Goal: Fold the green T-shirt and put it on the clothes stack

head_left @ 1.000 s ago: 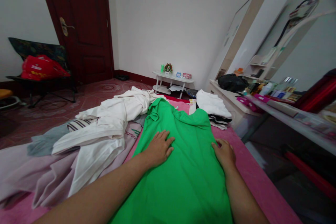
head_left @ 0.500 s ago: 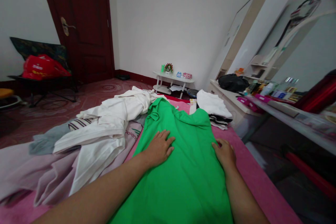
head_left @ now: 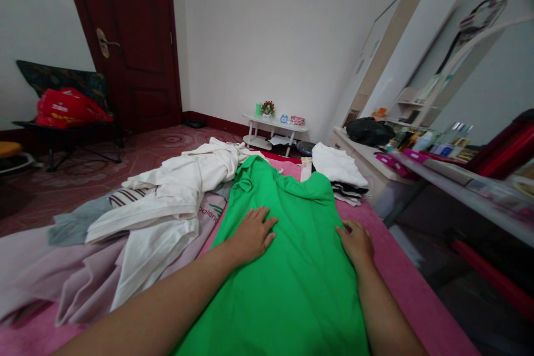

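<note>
My left hand (head_left: 253,238) spreads on the green shirt (head_left: 292,289), right hand (head_left: 357,242) curled at its edge, pinch unclear; uneven tugging could crease it.

Lettering is partly legible on the mauve garment (head_left: 204,226): dark characters reading "alen", with the letters at either end uncertain, the first lying at the edge of the overlapping white clothes (head_left: 179,189). A green mark stands directly above the word. The red bag (head_left: 69,110) on the chair (head_left: 85,80) bears white characters with yellow ones below; both lines are too small to read.
</note>
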Demonstrator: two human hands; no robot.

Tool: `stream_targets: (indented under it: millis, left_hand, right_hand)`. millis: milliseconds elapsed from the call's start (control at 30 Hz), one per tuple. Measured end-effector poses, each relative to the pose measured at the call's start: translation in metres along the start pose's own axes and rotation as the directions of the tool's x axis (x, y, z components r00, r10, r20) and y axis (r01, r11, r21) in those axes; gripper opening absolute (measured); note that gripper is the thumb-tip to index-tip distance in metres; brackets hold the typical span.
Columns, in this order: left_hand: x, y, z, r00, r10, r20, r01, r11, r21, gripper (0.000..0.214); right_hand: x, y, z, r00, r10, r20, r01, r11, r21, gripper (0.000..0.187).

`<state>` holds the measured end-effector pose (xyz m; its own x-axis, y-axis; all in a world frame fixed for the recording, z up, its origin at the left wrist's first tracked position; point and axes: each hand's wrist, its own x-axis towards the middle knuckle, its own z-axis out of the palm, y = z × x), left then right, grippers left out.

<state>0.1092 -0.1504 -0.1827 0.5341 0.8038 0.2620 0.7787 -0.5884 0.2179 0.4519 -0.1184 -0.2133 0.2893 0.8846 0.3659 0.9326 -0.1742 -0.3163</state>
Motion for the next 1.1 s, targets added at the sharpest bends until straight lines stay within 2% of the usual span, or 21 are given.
stream_targets:
  millis: [567, 600, 667, 700, 767, 800, 833, 867, 933, 1100]
  left_hand:
    - [0.000, -0.001, 0.002, 1.000, -0.002, 0.005, 0.002, 1.000, -0.012, 0.045]
    - [0.000, -0.001, 0.002, 1.000, -0.003, 0.005, 0.003, 1.000, -0.017, 0.044]
    - [0.000, -0.001, 0.001, 1.000, -0.004, -0.009, 0.004, 0.999, -0.042, 0.045]
    - [0.000, -0.001, -0.001, 0.999, -0.006, -0.039, 0.003, 0.998, -0.061, 0.045]
    - [0.001, 0.002, -0.009, 0.986, -0.014, -0.164, -0.002, 0.996, -0.093, 0.049]
    - [0.001, 0.004, -0.015, 0.967, -0.023, -0.252, -0.002, 0.995, -0.100, 0.050]
    - [0.000, 0.006, -0.020, 0.940, -0.034, -0.339, 0.001, 0.995, -0.098, 0.051]
    - [0.000, 0.008, -0.026, 0.910, -0.044, -0.412, 0.007, 0.996, -0.090, 0.051]
    - [-0.002, 0.012, -0.035, 0.870, -0.055, -0.491, 0.022, 0.997, -0.073, 0.053]
    - [-0.003, 0.015, -0.038, 0.855, -0.058, -0.516, 0.042, 0.998, -0.043, 0.056]
  right_hand:
    - [-0.003, -0.006, -0.002, 1.000, 0.010, 0.003, -0.010, 0.998, 0.054, 0.033]
    - [-0.004, -0.009, -0.006, 1.000, 0.021, -0.023, -0.020, 0.998, 0.068, 0.033]
    - [-0.008, -0.020, -0.016, 0.979, 0.067, -0.193, -0.048, 0.993, 0.104, 0.038]
    - [-0.011, -0.027, -0.022, 0.944, 0.088, -0.319, -0.052, 0.991, 0.120, 0.043]
    - [-0.018, -0.042, -0.036, 0.838, 0.088, -0.538, -0.022, 0.992, 0.127, 0.053]
    - [-0.021, -0.050, -0.043, 0.800, 0.067, -0.597, 0.006, 0.993, 0.119, 0.058]
    - [-0.024, -0.057, -0.049, 0.782, 0.040, -0.622, 0.034, 0.994, 0.106, 0.060]
    - [-0.027, -0.063, -0.054, 0.780, 0.011, -0.626, 0.060, 0.994, 0.092, 0.062]
    - [-0.030, -0.072, -0.060, 0.792, -0.042, -0.609, 0.103, 0.993, 0.065, 0.065]
    - [-0.027, -0.071, -0.054, 0.834, -0.128, -0.536, 0.171, 0.985, 0.030, 0.065]
